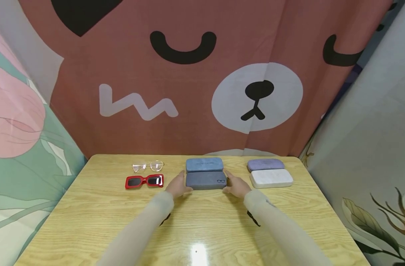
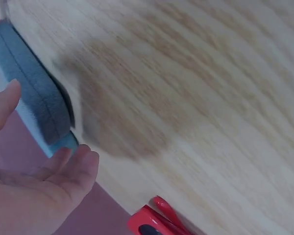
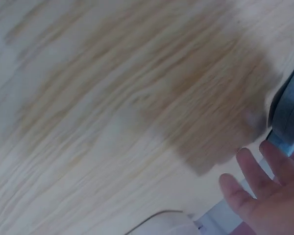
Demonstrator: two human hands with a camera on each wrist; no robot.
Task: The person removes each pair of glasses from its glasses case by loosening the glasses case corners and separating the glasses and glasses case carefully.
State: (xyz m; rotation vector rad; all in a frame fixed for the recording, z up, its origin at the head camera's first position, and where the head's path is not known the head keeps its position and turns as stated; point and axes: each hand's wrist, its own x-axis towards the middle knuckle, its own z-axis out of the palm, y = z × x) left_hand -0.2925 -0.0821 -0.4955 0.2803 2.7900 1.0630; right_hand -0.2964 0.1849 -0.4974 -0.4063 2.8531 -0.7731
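A dark grey-blue glasses case (image 1: 203,180) with a small glasses print lies mid-table, right in front of a lighter blue glasses case (image 1: 204,164). My left hand (image 1: 178,185) is at the dark case's left end, thumb and fingers spread apart. At the opposite end is my right hand (image 1: 237,185), its fingers extended. In the left wrist view, the left hand (image 2: 44,191) has its thumb beside the dark case (image 2: 36,93) and its fingers near the end. The right wrist view shows the right hand (image 3: 269,196) by the case's edge (image 3: 289,110); contact is unclear.
To the left lie red-framed sunglasses (image 1: 143,180), with thin-framed clear glasses (image 1: 147,164) behind them. On the right, a white glasses case (image 1: 271,178) lies in front of a purple one (image 1: 265,164). A printed curtain (image 1: 189,136) hangs behind the wooden table (image 1: 99,221).
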